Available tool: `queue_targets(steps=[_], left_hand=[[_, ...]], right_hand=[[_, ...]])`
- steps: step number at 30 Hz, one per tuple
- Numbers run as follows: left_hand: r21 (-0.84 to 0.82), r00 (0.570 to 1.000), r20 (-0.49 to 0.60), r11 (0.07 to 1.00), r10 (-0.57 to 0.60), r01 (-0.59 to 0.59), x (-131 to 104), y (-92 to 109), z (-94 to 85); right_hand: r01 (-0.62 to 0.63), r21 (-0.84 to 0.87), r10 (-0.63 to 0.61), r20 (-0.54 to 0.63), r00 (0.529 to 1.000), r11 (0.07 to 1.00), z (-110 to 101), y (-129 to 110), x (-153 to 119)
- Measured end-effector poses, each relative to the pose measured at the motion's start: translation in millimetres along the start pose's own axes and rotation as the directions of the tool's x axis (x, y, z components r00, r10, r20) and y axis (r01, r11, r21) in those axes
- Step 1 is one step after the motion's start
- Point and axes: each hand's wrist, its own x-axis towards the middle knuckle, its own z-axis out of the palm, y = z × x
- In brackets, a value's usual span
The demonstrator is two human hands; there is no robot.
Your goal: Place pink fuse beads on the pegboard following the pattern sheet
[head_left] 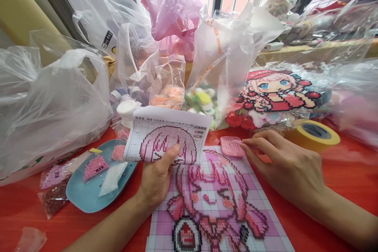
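Observation:
My left hand [156, 183] grips a printed paper pattern [168, 124], thumb on top, fingers hidden beneath. The sheet shows a gridded cartoon head and covers the upper left of the pegboard. My right hand [285, 161] is pinched around slim tweezers [245, 141], whose tips reach into a small pink tray [230, 152] at the pegboard's upper right corner. Whether the tips hold a bead is too small to tell. Below my hands lies a white-and-pink gridded pegboard [161, 224], bearing a cartoon figure of pink, brown, black and white fuse beads [212, 195].
A blue plate [81, 201] at the left carries small bags of beads. More bead bags [54, 197] lie beside it. Yellow tape [313, 134] sits behind my right hand. Plastic bags [224, 47] crowd the back, near a finished bead figure [277, 92].

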Motion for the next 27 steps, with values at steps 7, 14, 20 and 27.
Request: queue_targets(steps=[7,14,20,27], left_hand=[[-0.006,1.000,-0.009,1.000,-0.006,0.006,0,1,-0.7],[-0.011,1.000,-0.004,1.000,0.020,-0.020,1,0,-1.0],[0.007,1.000,0.003,1.000,0.012,-0.012,1,0,-0.3],[0.007,1.000,0.008,1.000,0.011,-0.011,0,-1,-1.7]], right_hand=[[0.073,0.229,-0.081,0.023,0.996,0.971,-5,-10,-2],[0.169,0.308,-0.196,0.060,0.979,0.936,-5,-17,-9],[0.155,0.276,-0.181,0.070,0.981,0.949,-4,-16,-8],[0.165,0.271,-0.189,0.065,0.980,0.949,-4,-17,-8]])
